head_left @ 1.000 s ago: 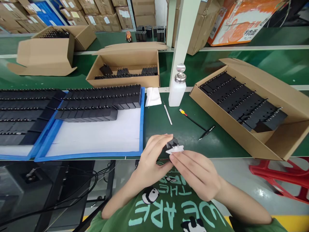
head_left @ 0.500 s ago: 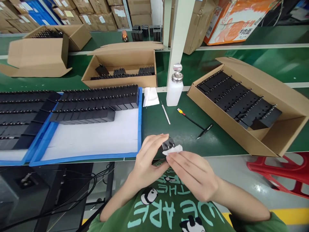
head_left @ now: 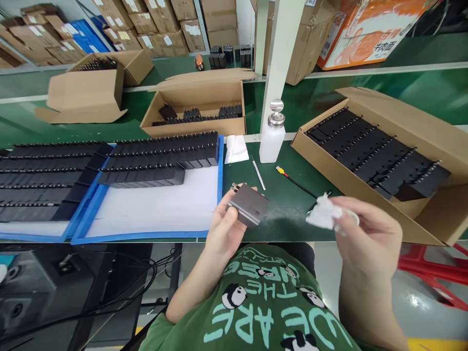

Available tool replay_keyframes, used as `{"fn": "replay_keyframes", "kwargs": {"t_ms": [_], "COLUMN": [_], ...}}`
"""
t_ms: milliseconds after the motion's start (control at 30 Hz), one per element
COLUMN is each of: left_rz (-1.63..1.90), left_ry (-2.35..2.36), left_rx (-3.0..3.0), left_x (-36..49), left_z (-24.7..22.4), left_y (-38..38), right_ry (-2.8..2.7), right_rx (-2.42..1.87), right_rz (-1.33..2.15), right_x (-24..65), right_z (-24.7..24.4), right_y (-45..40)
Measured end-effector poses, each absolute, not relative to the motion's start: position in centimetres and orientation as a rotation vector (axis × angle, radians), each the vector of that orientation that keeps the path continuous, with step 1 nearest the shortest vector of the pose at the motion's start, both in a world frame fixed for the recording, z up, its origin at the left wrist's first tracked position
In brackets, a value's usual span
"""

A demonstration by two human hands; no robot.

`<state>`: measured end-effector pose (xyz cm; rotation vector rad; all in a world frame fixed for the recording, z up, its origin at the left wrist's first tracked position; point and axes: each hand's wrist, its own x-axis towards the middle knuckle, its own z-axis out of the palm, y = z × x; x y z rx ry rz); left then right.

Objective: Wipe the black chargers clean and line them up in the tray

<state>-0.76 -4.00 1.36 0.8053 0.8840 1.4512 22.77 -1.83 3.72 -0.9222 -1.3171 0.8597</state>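
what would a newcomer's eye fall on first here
Probably the dark plug adapter held in the left hand at the middle of the view, with a crumpled white wipe in the right hand beside it. Next, the bright orange-and-white carton at the top right, and the blue-edged tray left of the hands, partly filled with rows of black adapters.

One camera rides on the person's head, facing forward and tipped well down. From up there the green shirt (head_left: 270, 304) fills the bottom edge, close in; the left hand (head_left: 224, 231) and right hand (head_left: 371, 239) come next, the green workbench (head_left: 280, 207) beyond them, and stacked cartons (head_left: 159, 22) farthest off, along the top left.
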Motion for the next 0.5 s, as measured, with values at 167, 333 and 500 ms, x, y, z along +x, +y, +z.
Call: {"fn": "replay_keyframes", "kwargs": {"t_ms": [167, 333, 500], "left_rz": [1.380, 1.255, 1.297], "left_ry": [0.664, 0.600, 0.607], "left_rx": [0.440, 0.237, 0.199], "left_x": [-0.5, 0.5, 0.4], "left_z": [2.6, 3.2, 3.4], "left_y": [-4.0, -4.0, -4.1], "right_ry": [-1.189, -1.899, -2.018], "right_rx": [-1.164, -0.617, -0.574], "right_rz": [0.574, -0.016, -0.104], "right_x": [20.4, 16.3, 16.4], "right_z": [3.5, 3.8, 1.3], "right_y": [-2.3, -3.3, -0.3]}}
